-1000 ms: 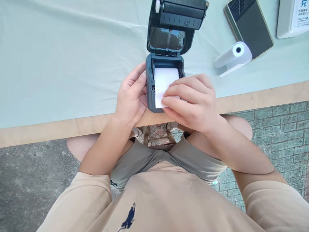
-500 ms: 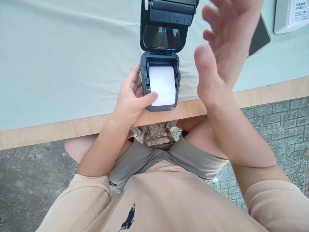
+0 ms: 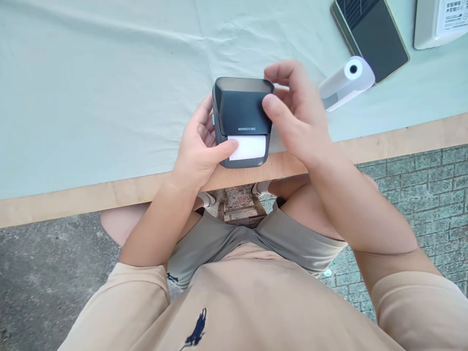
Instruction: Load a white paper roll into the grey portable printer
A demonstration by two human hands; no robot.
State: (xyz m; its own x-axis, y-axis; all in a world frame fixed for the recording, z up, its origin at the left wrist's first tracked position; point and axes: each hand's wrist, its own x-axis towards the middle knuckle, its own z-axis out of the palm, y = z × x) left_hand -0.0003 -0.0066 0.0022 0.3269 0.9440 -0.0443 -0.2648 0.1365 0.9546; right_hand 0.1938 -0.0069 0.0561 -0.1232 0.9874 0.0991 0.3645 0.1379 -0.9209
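Observation:
A dark label printer [image 3: 244, 109] marked NIIMBOT sits at the table's front edge with its lid down. White label paper [image 3: 252, 147] sticks out below the lid. My left hand [image 3: 199, 146] grips the printer's left side, its thumb pressed on the paper and its other fingers partly hidden behind the body. My right hand [image 3: 298, 114] is at the lid's upper right corner, thumb on the lid and fingers curled around the edge, slightly blurred.
Right of my right hand lies a white paper roll [image 3: 338, 85] with a dark core, next to a dark flat phone-like device [image 3: 382, 41]. A white box-like object with a printed label [image 3: 437, 27] stands at the far right. A pale cloth [image 3: 109, 97] covers the table, leaving a wooden edge [image 3: 84, 200].
The printer's lid has swung from open to closed over the paper compartment. My right hand has come down and left onto the lid, uncovering the paper roll. My left hand keeps its hold.

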